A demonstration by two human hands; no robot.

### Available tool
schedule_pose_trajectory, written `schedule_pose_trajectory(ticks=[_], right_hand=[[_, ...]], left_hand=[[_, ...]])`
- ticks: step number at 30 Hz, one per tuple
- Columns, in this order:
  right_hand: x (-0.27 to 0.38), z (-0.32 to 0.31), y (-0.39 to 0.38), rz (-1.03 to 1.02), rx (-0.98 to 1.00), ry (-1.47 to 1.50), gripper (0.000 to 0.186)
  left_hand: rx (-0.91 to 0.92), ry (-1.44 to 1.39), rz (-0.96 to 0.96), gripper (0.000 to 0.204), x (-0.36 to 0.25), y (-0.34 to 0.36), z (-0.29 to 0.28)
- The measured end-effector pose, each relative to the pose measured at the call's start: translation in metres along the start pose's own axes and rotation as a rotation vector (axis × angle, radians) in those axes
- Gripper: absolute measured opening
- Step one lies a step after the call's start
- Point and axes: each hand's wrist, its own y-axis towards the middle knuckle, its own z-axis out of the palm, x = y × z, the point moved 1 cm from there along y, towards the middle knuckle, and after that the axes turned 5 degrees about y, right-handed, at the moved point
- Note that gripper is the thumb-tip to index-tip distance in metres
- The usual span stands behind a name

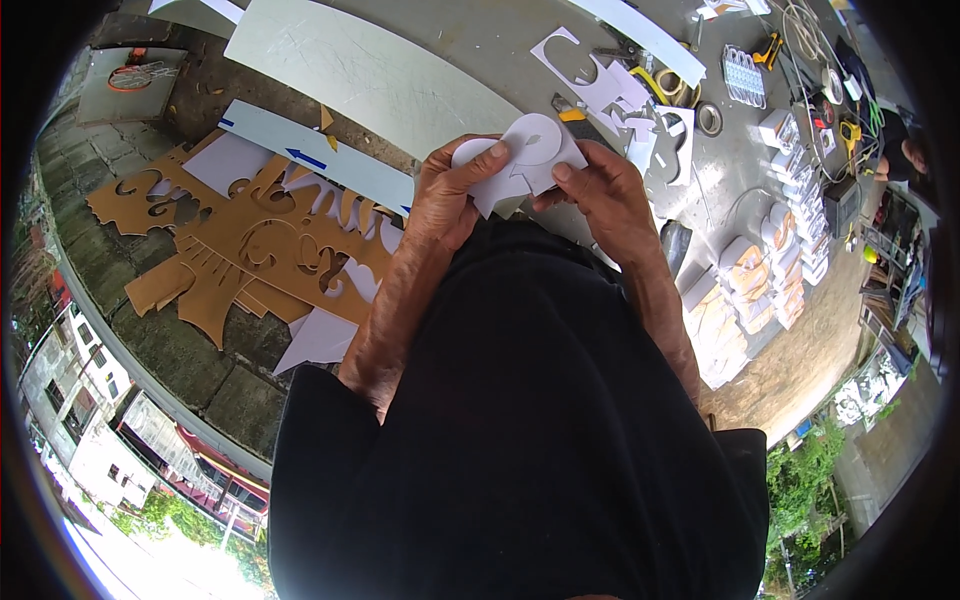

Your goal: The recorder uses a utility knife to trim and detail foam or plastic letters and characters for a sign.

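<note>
In the head view both hands meet over a grey concrete floor (pixel 470 50), in front of the person's black shirt (pixel 520 420). The left hand (pixel 445 200) is closed around the near left edge of a white, curved cut-out piece of thin sheet (pixel 525 155), thumb laid across its face; the right hand (pixel 605 195) pinches the same piece from the right, fingers curled under it. The piece is held clear of the floor, tilted toward the face. To the left on the floor lies a large brown cardboard-like ornamental cut-out (pixel 260 245) with a long white strip bearing blue arrows (pixel 310 160) beside it; behind the hands lie white offcuts (pixel 600 85), a yellow-handled utility knife (pixel 575 120) and rolls of tape (pixel 685 95). This looks like checking or cleaning a cut shape by hand; any further handling calls for a gentle two-handed grip so the thin sheet does not crease.
</note>
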Motion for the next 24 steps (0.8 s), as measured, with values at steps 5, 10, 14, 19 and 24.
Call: schedule_pose_trajectory(ticks=[5, 10, 14, 19, 24], right_hand=[[-0.009, -0.003, -0.003, 0.078, -0.03, 0.199, 0.035], [-0.011, -0.004, -0.002, 0.05, -0.026, 0.248, 0.034], [-0.005, 0.001, -0.006, 0.146, 0.02, 0.423, 0.03], [-0.001, -0.003, -0.002, -0.032, -0.039, 0.104, 0.032], [0.01, -0.003, -0.007, 0.042, 0.153, 0.31, 0.024]], left_hand=[[0.044, -0.101, -0.022, 0.031, 0.008, -0.002, 0.0], [0.033, -0.13, -0.025, 0.03, 0.013, -0.001, 0.005], [0.165, -0.282, -0.043, 0.028, 0.013, -0.003, 0.01], [0.101, -0.23, -0.042, 0.028, 0.011, 0.0, 0.01], [0.42, -0.309, -0.037, 0.025, 0.008, 0.0, 0.015]])
